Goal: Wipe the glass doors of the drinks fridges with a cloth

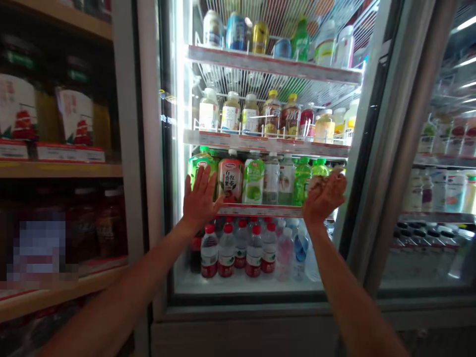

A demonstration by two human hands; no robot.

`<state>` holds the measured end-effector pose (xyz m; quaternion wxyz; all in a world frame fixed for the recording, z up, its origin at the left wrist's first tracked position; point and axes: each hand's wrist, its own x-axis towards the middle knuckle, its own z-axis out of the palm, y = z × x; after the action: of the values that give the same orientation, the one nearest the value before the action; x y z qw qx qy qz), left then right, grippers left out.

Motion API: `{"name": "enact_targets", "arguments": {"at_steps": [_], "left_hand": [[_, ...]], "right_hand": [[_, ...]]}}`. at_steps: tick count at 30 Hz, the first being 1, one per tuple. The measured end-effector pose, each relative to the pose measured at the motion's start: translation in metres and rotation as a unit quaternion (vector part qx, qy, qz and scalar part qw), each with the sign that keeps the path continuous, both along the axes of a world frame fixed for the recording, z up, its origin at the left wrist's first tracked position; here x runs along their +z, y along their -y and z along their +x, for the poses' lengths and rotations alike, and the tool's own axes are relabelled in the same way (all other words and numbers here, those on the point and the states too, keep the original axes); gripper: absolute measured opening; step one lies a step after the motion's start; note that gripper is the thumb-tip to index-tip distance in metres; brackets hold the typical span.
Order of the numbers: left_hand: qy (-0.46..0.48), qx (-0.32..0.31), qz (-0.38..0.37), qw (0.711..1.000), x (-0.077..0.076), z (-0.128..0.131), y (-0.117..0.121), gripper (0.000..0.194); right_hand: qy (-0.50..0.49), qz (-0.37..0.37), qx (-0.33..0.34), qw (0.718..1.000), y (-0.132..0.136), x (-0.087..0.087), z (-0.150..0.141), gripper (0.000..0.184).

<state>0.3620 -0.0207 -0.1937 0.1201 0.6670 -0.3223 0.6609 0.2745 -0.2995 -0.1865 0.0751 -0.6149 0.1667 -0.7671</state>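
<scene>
My left hand point(202, 198) is raised flat with its fingers stretched out, in front of the green drink bottle at the left of the third shelf. It seems to lie against the glass door of the drinks fridge, though I cannot be sure it touches. Higher up on the right, my right hand point(326, 195) is closed around a crumpled, pale patterned cloth point(317, 183), blurred in places. Behind the hands stand a red tea bottle point(231, 178), a green bottle with a lime label point(254, 179) and several clear bottles.
Red-capped water bottles point(210, 253) stand on the fridge floor. Upper shelves hold cans point(260, 37) and juice bottles point(230, 113). Wooden shelving point(63, 170) with dark bottles is at the left. A thick metal door frame point(399, 148) and another stocked fridge are at the right.
</scene>
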Motion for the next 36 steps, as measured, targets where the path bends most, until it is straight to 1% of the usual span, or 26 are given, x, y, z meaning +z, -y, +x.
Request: {"name": "enact_targets", "arguments": {"at_steps": [1, 2, 4, 5, 6, 7, 8, 10, 12, 13, 14, 16, 18, 19, 20, 21, 22, 24, 25, 26, 27, 28, 30, 33, 34, 36], "left_hand": [[-0.004, -0.006, -0.004, 1.0, 0.002, 0.002, -0.003, 0.068], [-0.007, -0.011, -0.005, 1.0, 0.003, 0.003, -0.005, 0.069], [-0.006, -0.013, -0.003, 1.0, 0.004, 0.003, -0.005, 0.071], [0.0, -0.011, -0.002, 1.0, 0.006, 0.003, -0.005, 0.072], [0.007, -0.009, 0.005, 1.0, 0.009, 0.003, -0.006, 0.073], [0.014, -0.011, 0.015, 1.0, 0.015, 0.002, -0.008, 0.074], [0.02, -0.014, 0.023, 0.999, 0.024, 0.003, -0.01, 0.073], [0.024, -0.018, 0.02, 0.999, 0.049, 0.005, -0.016, 0.072], [0.016, -0.015, -0.008, 1.0, 0.078, 0.008, -0.022, 0.07], [0.01, -0.014, -0.024, 1.0, 0.091, 0.009, -0.024, 0.069], [0.002, -0.015, -0.033, 0.999, 0.102, 0.011, -0.026, 0.068], [-0.007, -0.025, -0.035, 0.999, 0.114, 0.013, -0.026, 0.067], [-0.011, -0.037, -0.031, 0.999, 0.117, 0.014, -0.026, 0.066], [-0.01, -0.041, -0.032, 0.999, 0.116, 0.015, -0.026, 0.067], [-0.007, -0.044, -0.034, 0.998, 0.115, 0.015, -0.026, 0.067], [-0.005, -0.046, -0.034, 0.998, 0.114, 0.015, -0.026, 0.068], [-0.002, -0.047, -0.033, 0.998, 0.113, 0.015, -0.026, 0.068], [0.001, -0.051, -0.031, 0.998, 0.112, 0.015, -0.027, 0.069], [0.003, -0.055, -0.031, 0.998, 0.112, 0.015, -0.028, 0.07], [0.005, -0.059, -0.03, 0.998, 0.112, 0.015, -0.029, 0.07], [0.006, -0.065, -0.031, 0.997, 0.112, 0.016, -0.029, 0.071], [0.007, -0.072, -0.033, 0.997, 0.113, 0.016, -0.03, 0.071], [0.007, -0.088, -0.032, 0.996, 0.113, 0.017, -0.031, 0.072], [0.011, -0.102, -0.033, 0.994, 0.113, 0.018, -0.032, 0.072], [0.012, -0.103, -0.032, 0.994, 0.113, 0.018, -0.032, 0.072], [0.012, -0.104, -0.03, 0.994, 0.114, 0.018, -0.033, 0.071]], "right_hand": [[-0.009, -0.02, 0.005, 1.0, -0.011, 0.002, 0.003, 0.055], [-0.03, -0.072, 0.013, 0.997, -0.025, 0.002, 0.007, 0.054], [-0.092, -0.22, 0.027, 0.971, -0.051, 0.0, 0.014, 0.05], [-0.116, -0.277, 0.031, 0.953, -0.056, 0.0, 0.015, 0.048], [-0.126, -0.311, 0.031, 0.941, -0.054, 0.004, 0.014, 0.047], [-0.122, -0.319, 0.027, 0.939, -0.044, 0.01, 0.011, 0.048], [-0.1, -0.295, 0.016, 0.95, -0.029, 0.02, 0.007, 0.048], [-0.03, -0.176, -0.005, 0.984, 0.004, 0.047, -0.003, 0.05], [0.02, -0.071, -0.015, 0.997, 0.016, 0.075, -0.007, 0.052], [0.027, -0.049, -0.015, 0.998, 0.01, 0.086, -0.006, 0.052], [0.02, -0.054, -0.014, 0.998, -0.005, 0.094, -0.002, 0.052], [-0.025, -0.131, -0.011, 0.991, -0.05, 0.1, 0.01, 0.05], [-0.094, -0.237, -0.004, 0.967, -0.088, 0.095, 0.021, 0.047], [-0.125, -0.279, -0.002, 0.952, -0.096, 0.093, 0.022, 0.046], [-0.145, -0.302, -0.003, 0.942, -0.096, 0.091, 0.02, 0.046], [-0.152, -0.305, -0.008, 0.94, -0.086, 0.092, 0.016, 0.047], [-0.135, -0.276, -0.019, 0.952, -0.07, 0.095, 0.008, 0.049], [-0.061, -0.167, -0.046, 0.983, -0.031, 0.106, -0.008, 0.052], [-0.023, -0.114, -0.057, 0.992, -0.016, 0.113, -0.014, 0.054], [0.004, -0.078, -0.066, 0.995, -0.008, 0.12, -0.016, 0.055], [0.017, -0.063, -0.071, 0.995, -0.009, 0.127, -0.015, 0.055], [0.013, -0.069, -0.073, 0.995, -0.019, 0.131, -0.011, 0.055], [-0.029, -0.125, -0.072, 0.989, -0.058, 0.133, 0.007, 0.053], [-0.129, -0.247, -0.061, 0.959, -0.117, 0.127, 0.031, 0.048], [-0.155, -0.275, -0.058, 0.947, -0.125, 0.125, 0.032, 0.046], [-0.165, -0.28, -0.06, 0.944, -0.116, 0.127, 0.025, 0.045]]}}
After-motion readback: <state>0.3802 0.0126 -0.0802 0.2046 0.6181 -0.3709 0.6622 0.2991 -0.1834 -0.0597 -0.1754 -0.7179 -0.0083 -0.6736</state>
